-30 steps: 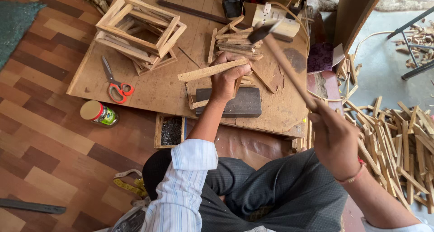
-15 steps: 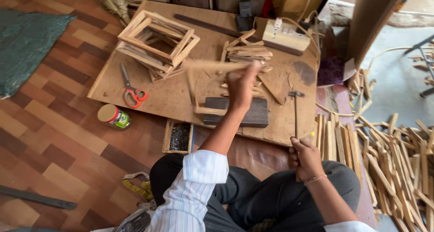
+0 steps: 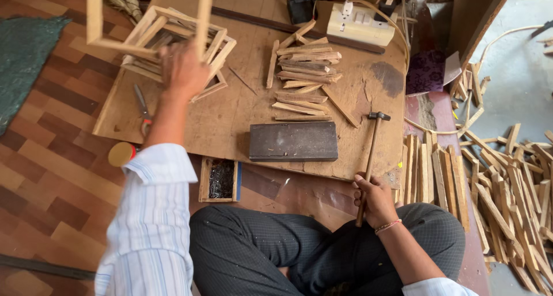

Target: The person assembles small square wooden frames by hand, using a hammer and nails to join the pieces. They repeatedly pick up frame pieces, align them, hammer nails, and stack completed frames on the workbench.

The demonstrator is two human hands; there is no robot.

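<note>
Bare board lies open on the tabletop (image 3: pixel 230 117) between the stack of wooden frames (image 3: pixel 173 54) and the pile of short sticks (image 3: pixel 302 71). The dark block (image 3: pixel 294 141) bars the near edge. The hammer (image 3: pixel 371 157) slants across the right side, beside floor slats (image 3: pixel 507 181).

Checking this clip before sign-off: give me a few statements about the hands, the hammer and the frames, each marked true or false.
1. The right hand holds the hammer by its handle. True.
2. The hammer's head is raised in the air. False: it rests on the wooden board.
3. The left hand holds a wooden frame over the stack of frames. True.
4. The dark block lies on the floor. False: it lies on the board.
</note>
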